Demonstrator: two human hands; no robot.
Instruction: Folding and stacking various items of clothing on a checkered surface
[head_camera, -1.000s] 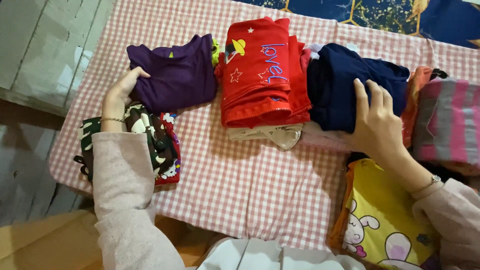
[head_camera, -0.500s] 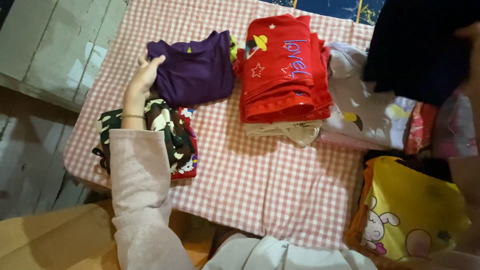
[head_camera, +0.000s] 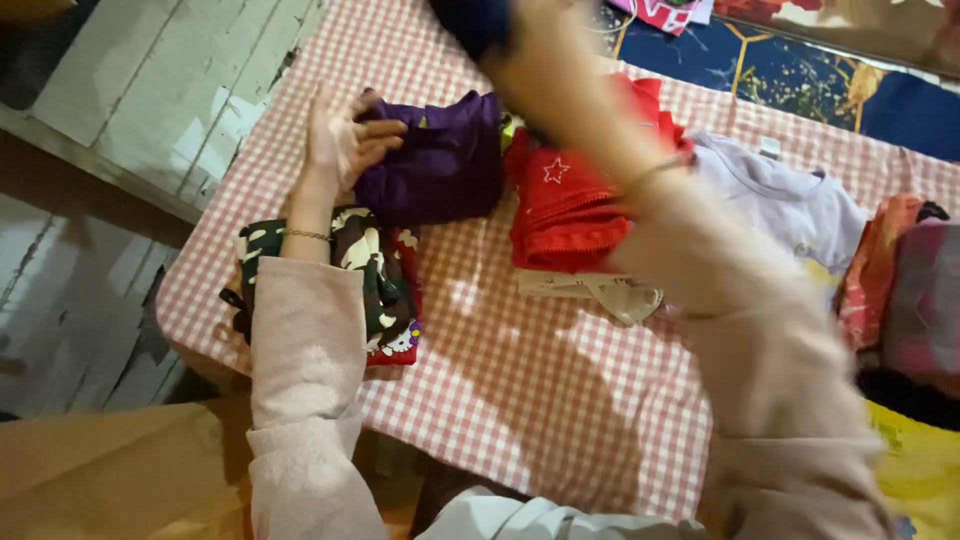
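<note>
Your right hand (head_camera: 545, 60), blurred, has carried the navy garment (head_camera: 475, 20) from the right across above the folded red stack (head_camera: 565, 205); its fingers are closed on the cloth. Your left hand (head_camera: 340, 140) stays on the purple folded garment (head_camera: 440, 160), fingers loosely spread. A camouflage pile (head_camera: 375, 265) lies just below it, a lilac shirt (head_camera: 790, 205) now uncovered on the checked cloth (head_camera: 520, 390).

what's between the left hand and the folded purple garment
Nothing visible. The left hand already rests against the left edge of the folded purple garment, fingers touching the cloth. The right hand, blurred, is raised above the red folded stack with a dark blue garment, clear of the left hand.
</note>
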